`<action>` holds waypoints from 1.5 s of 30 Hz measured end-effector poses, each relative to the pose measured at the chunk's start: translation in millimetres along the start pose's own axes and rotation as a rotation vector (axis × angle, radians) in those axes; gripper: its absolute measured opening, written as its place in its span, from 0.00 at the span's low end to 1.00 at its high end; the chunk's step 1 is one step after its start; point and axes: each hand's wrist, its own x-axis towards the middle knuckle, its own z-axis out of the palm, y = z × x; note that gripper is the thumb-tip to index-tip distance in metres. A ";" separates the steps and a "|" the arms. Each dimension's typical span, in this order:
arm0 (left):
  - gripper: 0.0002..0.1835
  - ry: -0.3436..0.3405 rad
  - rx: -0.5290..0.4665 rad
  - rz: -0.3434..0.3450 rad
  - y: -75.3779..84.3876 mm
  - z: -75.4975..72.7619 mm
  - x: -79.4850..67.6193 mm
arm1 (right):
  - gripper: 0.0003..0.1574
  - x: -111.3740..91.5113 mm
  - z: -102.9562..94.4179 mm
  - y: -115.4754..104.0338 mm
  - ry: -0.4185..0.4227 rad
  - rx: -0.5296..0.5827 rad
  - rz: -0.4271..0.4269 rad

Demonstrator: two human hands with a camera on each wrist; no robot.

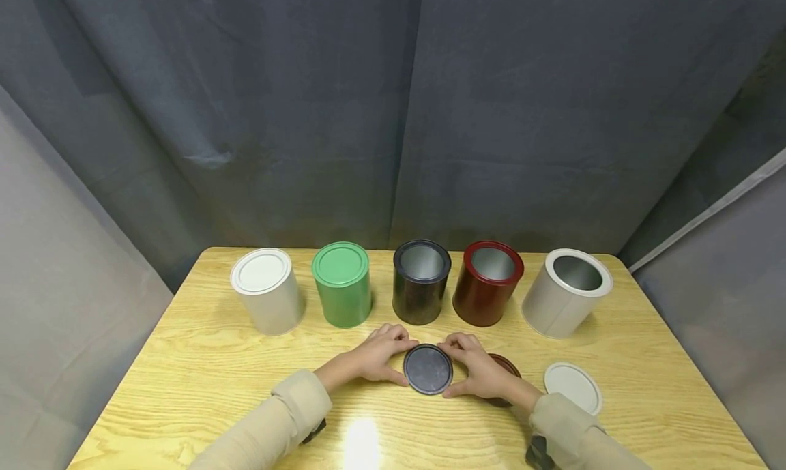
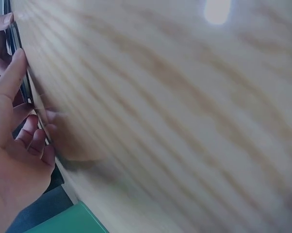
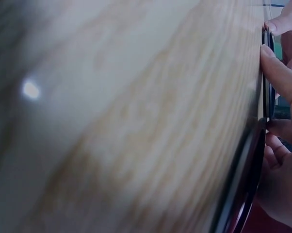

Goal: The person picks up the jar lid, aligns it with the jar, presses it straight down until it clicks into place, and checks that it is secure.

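A round black lid (image 1: 428, 370) lies flat near the table's middle, in front of the open black can (image 1: 421, 289). My left hand (image 1: 377, 357) holds its left rim between thumb and fingers. On the opposite rim, my right hand (image 1: 479, 369) grips it in the same way. Both wrist views show the lid edge-on, with the left hand (image 2: 15, 145) and the right hand (image 3: 284, 102) at its rim. Partly hidden under the right hand and wrist is a dark red lid (image 1: 506, 365).
In the back row stand a lidded white can (image 1: 270, 299), a lidded green can (image 1: 344, 292), an open dark red can (image 1: 482, 296) and an open white can (image 1: 555, 306). A white lid (image 1: 574, 388) lies right of my right wrist. Grey curtains (image 1: 393, 115) surround the wooden table (image 1: 184, 388).
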 end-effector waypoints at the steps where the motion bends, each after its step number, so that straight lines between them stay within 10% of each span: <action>1: 0.38 -0.003 -0.001 -0.003 0.7 -0.4 0.3 | 0.49 0.0 0.1 0.2 0.007 -0.001 -0.008; 45: 0.38 0.009 -0.119 0.041 2.7 -8.6 -4.8 | 0.50 -0.5 -9.6 -4.0 0.000 0.095 0.035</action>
